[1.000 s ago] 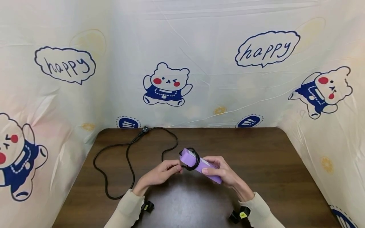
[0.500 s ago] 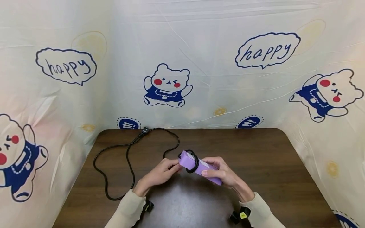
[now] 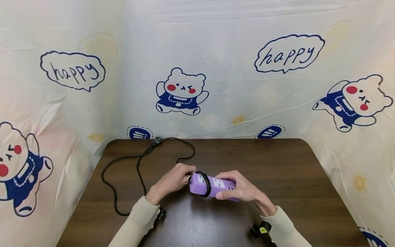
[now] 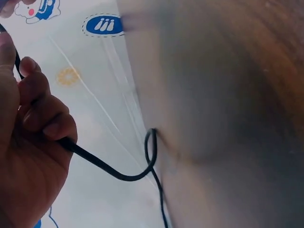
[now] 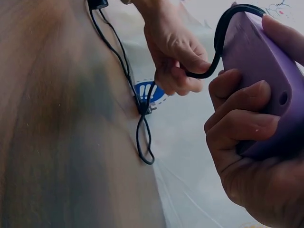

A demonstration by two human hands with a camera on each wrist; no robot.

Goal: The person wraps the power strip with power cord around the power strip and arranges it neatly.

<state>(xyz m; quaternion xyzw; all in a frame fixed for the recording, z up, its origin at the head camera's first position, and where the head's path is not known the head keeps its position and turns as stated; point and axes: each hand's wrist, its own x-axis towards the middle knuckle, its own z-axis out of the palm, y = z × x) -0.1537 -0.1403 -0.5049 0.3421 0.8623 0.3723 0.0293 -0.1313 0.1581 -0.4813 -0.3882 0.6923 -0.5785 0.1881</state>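
My right hand (image 3: 242, 187) grips the right end of a purple power strip (image 3: 197, 185), thumb along its near side. Black cable (image 3: 206, 187) is wound around the strip near its left end. Just left of the strip, my left hand (image 3: 172, 180) pinches the cable. In the left wrist view the curled fingers of my left hand (image 4: 40, 114) close around the cable (image 4: 102, 164), which runs out below them. The right wrist view shows my right hand (image 5: 251, 137) wrapped round the strip (image 5: 259, 61), with cable stretching from it to my left hand (image 5: 173, 52).
On the brown table (image 3: 271, 164), the rest of the cable (image 3: 106, 168) lies in wide loops at the left. Its plug (image 3: 157, 140) sits by the back edge. Patterned fabric (image 3: 228, 68) stands behind the table and along both sides.
The strip has turned closer to level, its left end lower and further left, its labels facing up more. My left hand has moved slightly up, its back turned more upward.
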